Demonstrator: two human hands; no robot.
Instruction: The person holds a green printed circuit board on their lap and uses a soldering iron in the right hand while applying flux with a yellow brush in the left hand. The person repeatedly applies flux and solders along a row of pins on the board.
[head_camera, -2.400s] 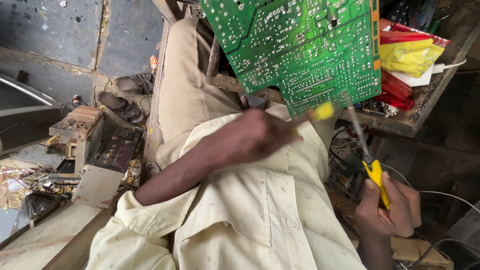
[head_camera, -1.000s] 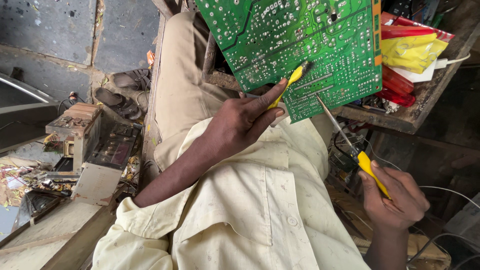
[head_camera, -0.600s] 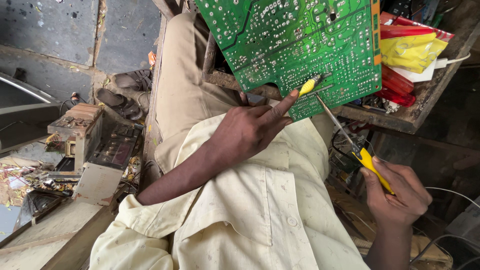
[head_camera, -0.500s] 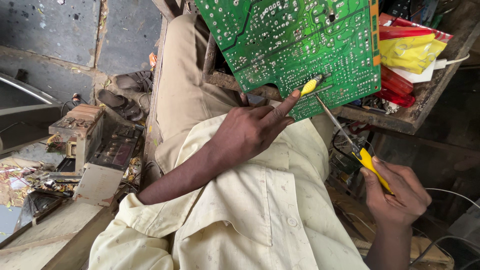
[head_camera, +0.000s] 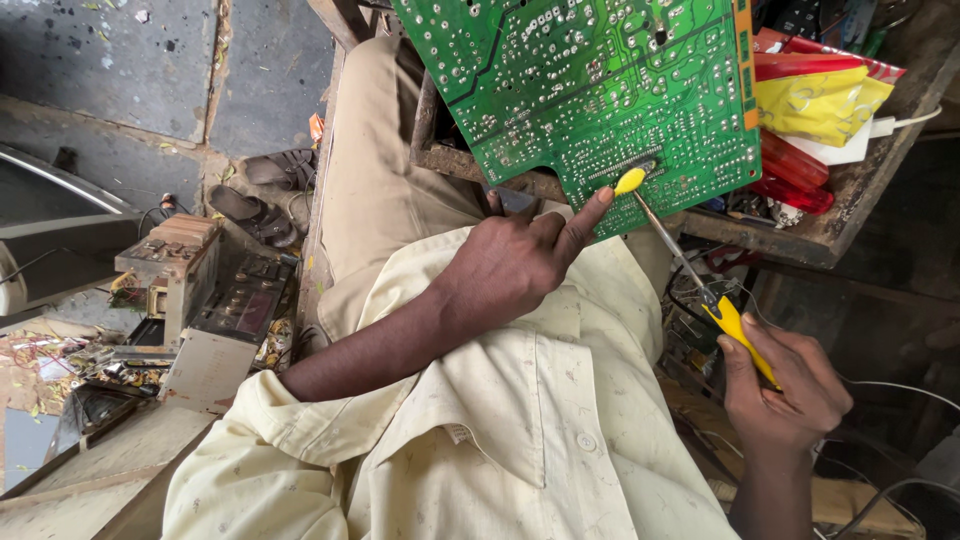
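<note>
cluttered bench (head_camera: 850, 215), yellow packet (head_camera: 815, 105) right of green board (head_camera: 600, 90); left hand (head_camera: 510, 265) fingers pinching yellow piece (head_camera: 629, 181)

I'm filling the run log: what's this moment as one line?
left hand: holds yellow tool on green circuit board | right hand: grips soldering iron, tip at same spot

I see a bright green circuit board (head_camera: 600, 80) at top centre, speckled with silver solder dots and edged by an orange strip on its right. A yellow-tipped tool (head_camera: 629, 181) meets it — the soldering iron (head_camera: 735, 330) at right has a yellow handle too. Upper right: a yellow packet (head_camera: 815, 105) over red ones (head_camera: 790, 180). My shirt (head_camera: 520, 440) is pale cream, faintly flecked; the trousers (head_camera: 375, 180) are khaki — the floor (head_camera: 110, 70) grey.
</note>
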